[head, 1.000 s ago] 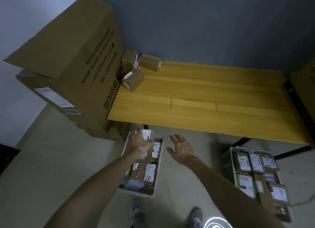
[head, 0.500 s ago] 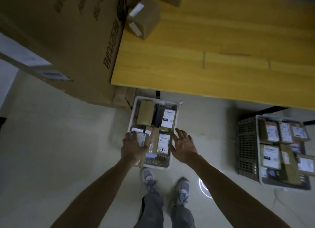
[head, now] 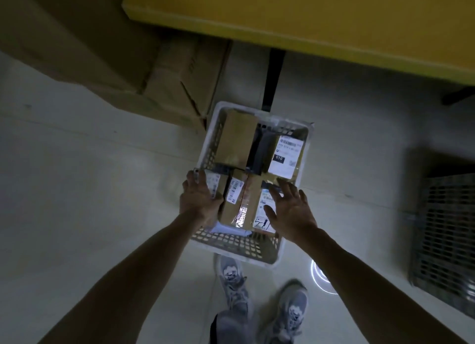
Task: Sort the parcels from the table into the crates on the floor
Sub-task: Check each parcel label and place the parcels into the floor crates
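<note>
A white slotted crate (head: pixel 295 124) stands on the floor under the table's front edge, holding several brown parcels. Among them are a plain one (head: pixel 236 138), one with a big white label (head: pixel 286 156) and a taped one (head: pixel 241 202). My left hand (head: pixel 199 201) grips a small labelled parcel (head: pixel 215 187) low at the crate's left side, next to the taped one. My right hand (head: pixel 289 211) hovers with fingers spread over the labelled parcels on the crate's right side and holds nothing.
The yellow table (head: pixel 308 17) runs across the top, with its dark leg (head: pixel 273 79) behind the crate. Large cardboard boxes (head: pixel 77 35) fill the upper left. A grey crate (head: pixel 447 228) stands at the right. My shoes (head: pixel 234 277) are just in front of the white crate.
My view tipped down from the table to the floor. My left hand carried the small parcel down into the white crate, and my right hand came down beside it.
</note>
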